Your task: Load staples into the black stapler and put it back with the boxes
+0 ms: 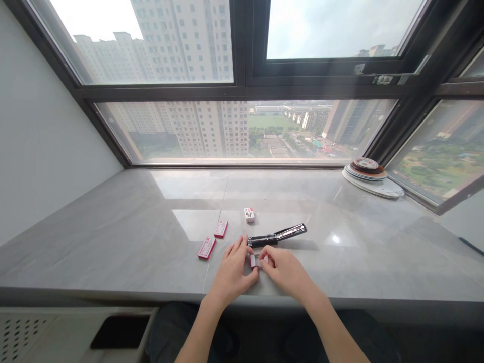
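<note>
As my left hand [231, 269] and right hand [282, 267] meet over the bench [113, 242], their fingers [237, 248] pinch a red box [252, 260]. An open stapler [278, 235] lies just behind.

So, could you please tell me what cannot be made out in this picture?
Head view only.
Small box between left hand and right hand: fingers cover most of it; contents unseen.
Print on the red boxes: too small to read.
Open stapler: too small to tell whether it holds staples.
Plates: pattern too small.
</note>
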